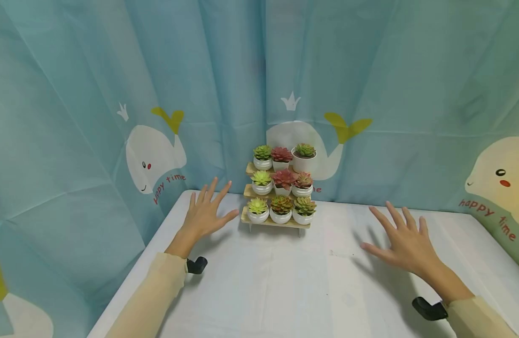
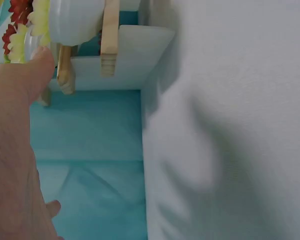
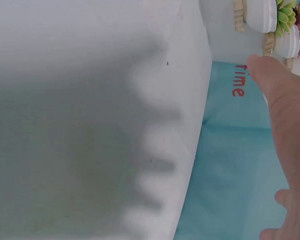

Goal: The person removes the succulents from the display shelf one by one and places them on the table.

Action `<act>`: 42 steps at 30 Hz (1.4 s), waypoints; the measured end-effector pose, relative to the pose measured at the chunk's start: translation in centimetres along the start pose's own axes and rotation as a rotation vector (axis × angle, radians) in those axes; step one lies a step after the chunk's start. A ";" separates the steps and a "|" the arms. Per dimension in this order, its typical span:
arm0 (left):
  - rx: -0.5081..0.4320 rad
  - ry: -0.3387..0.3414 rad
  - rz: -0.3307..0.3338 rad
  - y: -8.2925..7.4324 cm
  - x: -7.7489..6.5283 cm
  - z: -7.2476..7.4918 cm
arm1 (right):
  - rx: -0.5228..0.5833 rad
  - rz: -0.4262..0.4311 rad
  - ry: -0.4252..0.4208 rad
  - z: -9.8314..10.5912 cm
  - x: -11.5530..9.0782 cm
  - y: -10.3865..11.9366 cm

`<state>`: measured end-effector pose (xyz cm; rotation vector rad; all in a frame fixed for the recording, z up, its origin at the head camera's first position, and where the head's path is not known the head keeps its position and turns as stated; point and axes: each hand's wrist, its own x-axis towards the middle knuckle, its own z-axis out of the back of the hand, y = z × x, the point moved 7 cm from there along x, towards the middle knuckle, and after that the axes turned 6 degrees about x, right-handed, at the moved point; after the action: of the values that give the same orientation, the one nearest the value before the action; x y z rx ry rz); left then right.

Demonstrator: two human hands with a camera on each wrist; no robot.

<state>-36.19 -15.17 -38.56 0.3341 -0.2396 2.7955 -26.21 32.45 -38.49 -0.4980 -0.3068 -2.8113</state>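
A three-tier wooden stand (image 1: 280, 223) holds several small potted succulents, green, yellow-green and red, in white pots. One red succulent (image 1: 283, 178) is on the middle tier; a larger white pot (image 1: 304, 163) is at the top right. My left hand (image 1: 204, 213) hovers over the table just left of the stand, fingers spread, holding nothing. My right hand (image 1: 405, 244) is above the table well to the right of the stand, its fingers also spread and holding nothing. In the left wrist view, the thumb (image 2: 40, 70) appears in front of the stand's pots, with no grip on them visible.
The white-covered table (image 1: 297, 281) stretches in front of the stand. Behind and to the left hangs a blue curtain (image 1: 225, 70) with printed whales and lettering. Each wrist wears a black band-mounted piece, such as the one at the left wrist (image 1: 197, 265).
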 end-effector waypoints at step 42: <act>-0.820 0.144 0.008 -2.8 5.6 0.1 | 0.468 0.212 0.155 -2.5 8.5 8.1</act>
<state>-40.47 -10.98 -36.68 -0.0687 -1.2773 2.4388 -32.26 22.25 -36.43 -0.1920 -0.7998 -2.4411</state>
